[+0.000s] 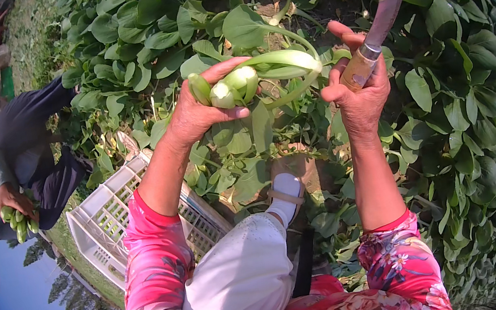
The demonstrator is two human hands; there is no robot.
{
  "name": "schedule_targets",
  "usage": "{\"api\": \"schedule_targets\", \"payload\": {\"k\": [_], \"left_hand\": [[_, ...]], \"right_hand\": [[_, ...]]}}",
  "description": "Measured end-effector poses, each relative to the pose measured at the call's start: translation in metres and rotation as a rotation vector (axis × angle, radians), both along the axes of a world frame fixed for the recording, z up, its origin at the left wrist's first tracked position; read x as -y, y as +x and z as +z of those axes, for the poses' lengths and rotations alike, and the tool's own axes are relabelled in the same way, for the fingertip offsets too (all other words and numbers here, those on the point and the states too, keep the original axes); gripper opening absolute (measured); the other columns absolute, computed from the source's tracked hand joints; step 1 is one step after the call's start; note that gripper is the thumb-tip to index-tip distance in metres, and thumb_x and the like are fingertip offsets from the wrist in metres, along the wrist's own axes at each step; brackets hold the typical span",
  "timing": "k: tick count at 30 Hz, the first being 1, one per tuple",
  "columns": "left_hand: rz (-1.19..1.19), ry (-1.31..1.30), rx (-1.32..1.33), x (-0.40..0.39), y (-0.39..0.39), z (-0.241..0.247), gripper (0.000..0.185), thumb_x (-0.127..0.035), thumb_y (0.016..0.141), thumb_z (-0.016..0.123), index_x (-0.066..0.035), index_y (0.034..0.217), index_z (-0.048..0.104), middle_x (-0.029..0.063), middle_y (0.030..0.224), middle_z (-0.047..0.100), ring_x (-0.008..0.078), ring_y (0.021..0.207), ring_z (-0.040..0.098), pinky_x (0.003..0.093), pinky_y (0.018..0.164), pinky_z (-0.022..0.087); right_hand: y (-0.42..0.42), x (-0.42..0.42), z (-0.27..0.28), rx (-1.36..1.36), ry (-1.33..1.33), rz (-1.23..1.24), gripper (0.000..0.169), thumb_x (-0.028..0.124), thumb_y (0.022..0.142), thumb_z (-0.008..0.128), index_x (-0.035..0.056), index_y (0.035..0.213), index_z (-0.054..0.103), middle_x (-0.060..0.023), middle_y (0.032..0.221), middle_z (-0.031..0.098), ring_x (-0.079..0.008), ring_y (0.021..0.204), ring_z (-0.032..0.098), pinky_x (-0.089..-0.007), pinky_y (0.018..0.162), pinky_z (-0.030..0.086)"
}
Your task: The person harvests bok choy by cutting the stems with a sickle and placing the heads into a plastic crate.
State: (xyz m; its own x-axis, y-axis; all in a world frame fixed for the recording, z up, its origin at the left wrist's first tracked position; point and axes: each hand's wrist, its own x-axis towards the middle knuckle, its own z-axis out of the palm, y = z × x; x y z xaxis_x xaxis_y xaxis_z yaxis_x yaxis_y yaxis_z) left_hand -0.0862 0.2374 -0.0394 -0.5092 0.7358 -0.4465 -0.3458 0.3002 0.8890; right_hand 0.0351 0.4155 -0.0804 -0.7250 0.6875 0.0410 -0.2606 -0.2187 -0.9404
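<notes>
Several bok choy heads (pixel 235 88) with pale cut stem ends are gripped in my left hand (pixel 190 115), their leaves hanging below it. Between my two hands another bok choy plant (pixel 294 61) lies sideways. Its whitish base points towards my right hand, and a broad leaf curls up over it. Whether my left fingers also hold this plant I cannot tell. My right hand (pixel 366 100) grips the wooden handle of a sickle (pixel 387 1). The curved, rust-stained blade points up and away from me. My right thumb and fingertips are near the plant's base, apparently apart from it.
A white plastic crate (pixel 114 200) stands on the ground beside my left forearm. Dense rows of bok choy (pixel 466 86) grow at the right and far side. At the left another person (pixel 10 158) bends over, holding a bunch of greens (pixel 20 222). My foot (pixel 287 192) is on the soil.
</notes>
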Motion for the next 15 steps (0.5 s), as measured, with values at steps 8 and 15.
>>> {"api": "schedule_targets", "payload": {"k": [8, 15], "left_hand": [[-0.177, -0.017, -0.114, -0.020, 0.024, 0.019, 0.081, -0.010, 0.056, 0.073, -0.002, 0.126, 0.033, 0.0076, 0.099, 0.056, 0.0154, 0.093, 0.054, 0.0295, 0.086, 0.040], [-0.159, 0.107, -0.037, -0.031, 0.023, 0.011, 0.081, -0.006, 0.055, 0.073, -0.002, 0.126, 0.033, 0.0077, 0.111, 0.050, 0.0163, 0.101, 0.049, 0.0294, 0.090, 0.036]], "right_hand": [[0.027, -0.011, 0.013, 0.309, 0.011, -0.117, 0.026, 0.004, 0.065, 0.070, -0.0005, 0.088, 0.058, -0.0087, 0.081, 0.064, -0.0059, 0.061, 0.055, -0.0176, 0.051, 0.044], [-0.009, 0.043, 0.027, 0.173, -0.319, -0.079, 0.024, 0.010, 0.071, 0.068, 0.0004, 0.088, 0.055, -0.0045, 0.072, 0.060, -0.0036, 0.050, 0.048, -0.0160, 0.042, 0.040]]}}
